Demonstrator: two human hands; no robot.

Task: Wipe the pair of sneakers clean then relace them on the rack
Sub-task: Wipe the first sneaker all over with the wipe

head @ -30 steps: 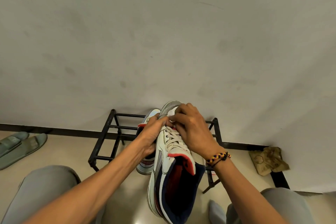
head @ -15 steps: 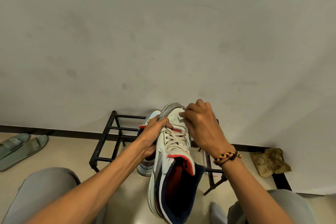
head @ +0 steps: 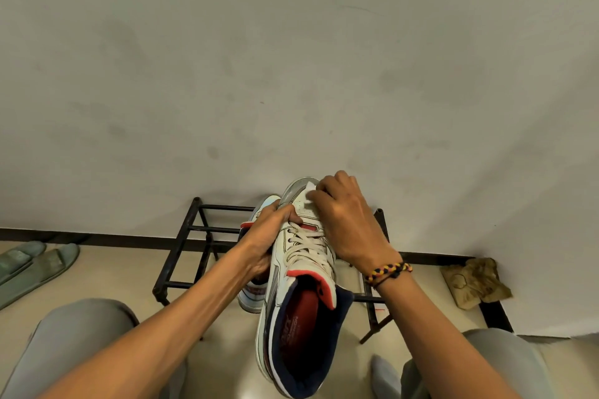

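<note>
Left hand [head: 264,236] grips the side of a white sneaker [head: 301,285] held above the black rack [head: 194,236]; right hand [head: 343,223] presses a small white cloth [head: 310,196] onto its toe, fingers curled over it. The second sneaker [head: 256,295] sits on the rack behind. Slippers [head: 32,264] lie on the floor at left, a crumpled rag [head: 476,280] at right.

Wiping moving up to the toe
We are sliding our right hand [head: 343,220] with the white wipe [head: 309,196] from the laces toward the sneaker [head: 301,269] toe, and the toe is rising slightly.
</note>
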